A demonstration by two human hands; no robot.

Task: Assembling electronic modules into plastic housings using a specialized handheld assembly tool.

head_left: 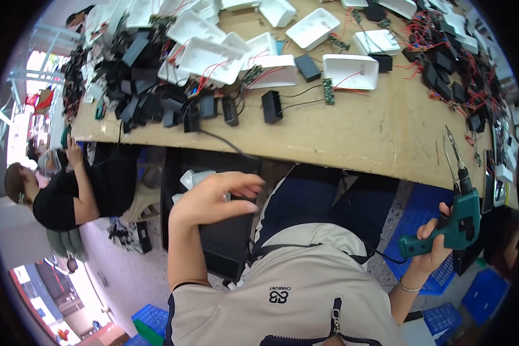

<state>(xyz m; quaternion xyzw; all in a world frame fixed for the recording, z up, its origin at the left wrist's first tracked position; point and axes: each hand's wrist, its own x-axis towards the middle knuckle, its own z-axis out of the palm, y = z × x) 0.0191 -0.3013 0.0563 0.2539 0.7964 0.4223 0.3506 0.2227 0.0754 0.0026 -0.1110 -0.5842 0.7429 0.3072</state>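
My right hand [431,248] is wrapped round the grip of a green soldering gun [467,218]. Its metal tip and thin feed tube point up over the table's front right edge. My left hand [213,199] is over a black bin [222,236] in front of the table, fingers stretched out and thumb apart. I see nothing held in it. Beside that hand, a white plastic piece [195,177] lies in the bin. On the table, a black open box [273,107] is wired to a small green circuit board [328,91], next to a white housing [354,72].
White housings [311,29] and black boxes [138,104] crowd the table [352,138]. Red-wired parts [438,63] pile up at the right. A co-worker in black [69,196] sits at the left. Blue crates [415,219] stand on the floor below.
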